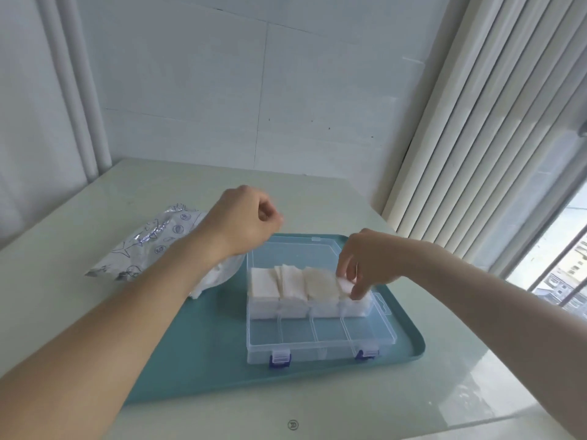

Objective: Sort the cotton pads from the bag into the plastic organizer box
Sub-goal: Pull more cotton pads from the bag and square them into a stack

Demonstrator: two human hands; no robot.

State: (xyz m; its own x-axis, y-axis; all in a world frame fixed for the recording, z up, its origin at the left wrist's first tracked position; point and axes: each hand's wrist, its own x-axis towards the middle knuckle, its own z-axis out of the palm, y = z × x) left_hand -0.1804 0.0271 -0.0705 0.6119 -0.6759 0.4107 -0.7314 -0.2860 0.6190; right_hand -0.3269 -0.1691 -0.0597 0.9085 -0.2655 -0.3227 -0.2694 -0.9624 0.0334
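While the clear plastic organizer box (320, 331) lies open on a teal tray (203, 354), its far row of four compartments is packed with white cotton pads (293, 284), stacked above the dividers. The near row of four compartments holds nothing, and two blue latches (280, 359) sit on the front wall. The lid lies flat behind the filled row, toward the wall.

The right hand (365, 265) reaches down over the rightmost filled compartment, thumb and fingers pinching a cotton pad (346, 285) at the top of that stack. The left hand (246, 219) hovers above the box's far left corner, fingers curled into a loose fist with nothing visible inside.

The printed plastic bag (149, 246) lies on the pale table (365, 408) just left of the tray, its mouth overlapping the tray's left rim, with more white pads showing inside under the left forearm.

The box sits toward the tray's right half, leaving bare teal surface on its left and front. Vertical blinds (470, 138) hang close to the table's right far edge.
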